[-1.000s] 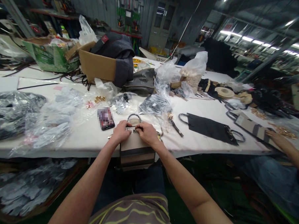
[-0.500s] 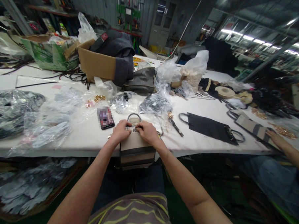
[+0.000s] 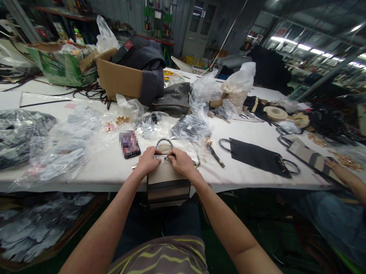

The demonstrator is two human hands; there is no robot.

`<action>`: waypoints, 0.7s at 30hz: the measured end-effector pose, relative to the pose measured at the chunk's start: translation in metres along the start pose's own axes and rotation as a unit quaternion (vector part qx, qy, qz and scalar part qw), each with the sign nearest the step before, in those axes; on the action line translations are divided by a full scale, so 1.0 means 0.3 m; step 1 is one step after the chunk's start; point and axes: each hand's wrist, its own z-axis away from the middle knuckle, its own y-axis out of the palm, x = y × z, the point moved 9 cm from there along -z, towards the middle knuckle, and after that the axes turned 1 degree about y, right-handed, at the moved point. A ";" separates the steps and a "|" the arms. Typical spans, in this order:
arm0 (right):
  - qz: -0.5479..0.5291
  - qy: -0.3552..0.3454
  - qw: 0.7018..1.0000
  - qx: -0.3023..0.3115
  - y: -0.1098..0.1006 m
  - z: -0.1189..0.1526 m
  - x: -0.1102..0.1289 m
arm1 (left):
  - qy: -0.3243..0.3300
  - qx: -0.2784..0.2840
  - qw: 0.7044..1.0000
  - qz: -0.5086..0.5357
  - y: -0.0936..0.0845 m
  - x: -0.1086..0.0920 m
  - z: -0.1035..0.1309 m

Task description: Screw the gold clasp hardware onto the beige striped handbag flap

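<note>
A beige bag with dark bands (image 3: 168, 185) hangs partly over the table's front edge, its wrapped handle (image 3: 165, 142) standing up at the far side. My left hand (image 3: 149, 159) is closed on the bag's upper left edge, thumb and fingers pressed together. Beside it my right hand (image 3: 181, 162) pinches the upper edge near a small metal fitting (image 3: 166, 158). The fingertips of both hands are a short gap apart, just below the handle. A phone (image 3: 130, 145) lies left of my left hand.
On the white table (image 3: 248, 176) are clear plastic bags (image 3: 64, 148), a cardboard box (image 3: 121, 80), a green box (image 3: 58, 65), a dark strap piece (image 3: 215, 154) and a black panel with handles (image 3: 257, 155). At the right, another person's hand (image 3: 336, 170) touches a beige bag piece (image 3: 309, 154).
My right hand has shifted very slightly to the right along the bag's upper edge. My left hand and the bag look almost unchanged.
</note>
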 end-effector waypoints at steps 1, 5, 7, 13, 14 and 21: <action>-0.008 -0.002 1.000 -0.003 0.000 -0.001 -0.003 | 0.000 0.000 1.000 -0.001 0.000 -0.001 0.000; -0.034 -0.016 0.999 -0.009 0.002 -0.007 -0.014 | 0.001 -0.002 1.000 -0.005 -0.006 -0.005 0.005; -0.048 -0.017 0.999 -0.011 0.003 -0.010 -0.023 | 0.001 -0.001 1.000 -0.007 -0.008 -0.007 0.007; -0.105 -0.049 0.993 -0.018 -0.008 -0.006 -0.030 | -0.001 -0.002 1.000 -0.010 -0.010 -0.008 0.008; -0.115 -0.055 0.992 -0.018 -0.012 -0.005 -0.028 | 0.000 -0.002 1.000 -0.009 -0.010 -0.009 0.008; -0.142 -0.060 0.988 -0.013 -0.038 -0.004 -0.013 | -0.004 -0.002 1.000 0.001 -0.015 -0.012 0.011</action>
